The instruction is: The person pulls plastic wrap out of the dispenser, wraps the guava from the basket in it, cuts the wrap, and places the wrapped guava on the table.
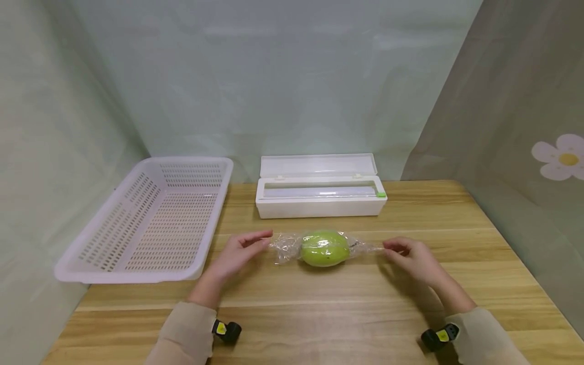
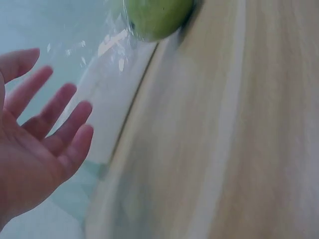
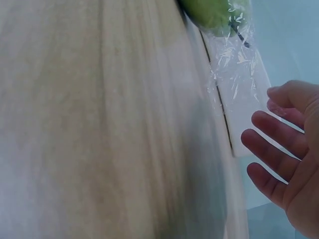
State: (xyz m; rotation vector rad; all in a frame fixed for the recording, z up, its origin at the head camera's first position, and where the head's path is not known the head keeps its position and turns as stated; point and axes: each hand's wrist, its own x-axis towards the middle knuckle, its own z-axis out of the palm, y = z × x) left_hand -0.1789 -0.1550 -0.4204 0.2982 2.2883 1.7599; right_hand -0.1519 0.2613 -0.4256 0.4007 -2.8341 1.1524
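A green pear (image 1: 325,248) with a dark stem lies on its side on the wooden table, wrapped in clear plastic wrap (image 1: 287,247). To its right the wrap narrows into a twisted tail, and my right hand (image 1: 414,258) pinches that end between thumb and index finger. The right wrist view shows the other fingers of this hand loosely spread. On the pear's left the wrap flares out, crinkled. My left hand (image 1: 239,253) is beside that end, thumb and fingers apart in the left wrist view; whether a fingertip touches the film is hard to tell.
Behind the pear stands a white wrap dispenser box (image 1: 321,207), its lid raised and a roll of film inside. A white slotted plastic basket (image 1: 201,274) sits at the left. Pale cloth (image 1: 292,91) hangs behind the table and along both sides.
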